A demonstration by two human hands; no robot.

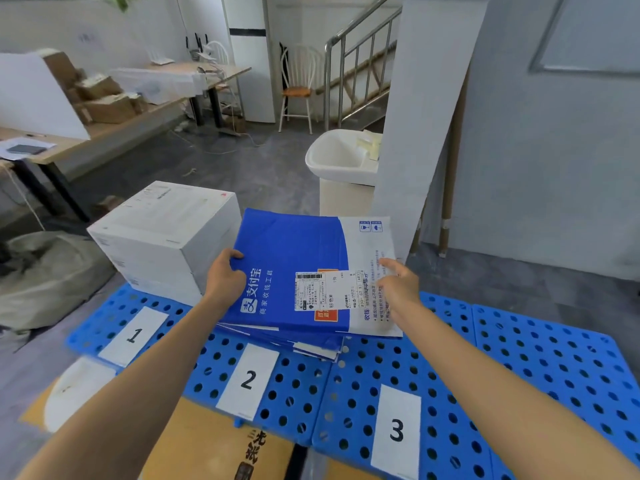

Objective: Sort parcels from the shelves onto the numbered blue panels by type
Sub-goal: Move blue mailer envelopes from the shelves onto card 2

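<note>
Head view looks down on a row of perforated blue panels, and the card marked 2 serves as the landmark. Just beyond that card, a flat parcel, a blue and white mailer, is held low over a stack of matching mailers lying on the same blue panel.

The left hand grips the parcel's edge on the left of the card, fingers curled over the top of the blue face. The right hand is on the white end, to the right of the card, with its fingers stretched out fairly straight along the surface. Whether its thumb hooks underneath cannot be told. Holding both ends keeps a thin, floppy mailer level, so it can be squared to the pile below.

The shipping label faces up, which probably helps with checking the type. The parcel sits slightly askew from the stack, so the likely job now is to line it up and lower it.

Left of the card and further back, a white box stands behind the card marked 1. Boxes seem to go there, and flat mailers go by the 2. Right of the card, the card marked 3 lies on a panel that shows no parcel.
</note>
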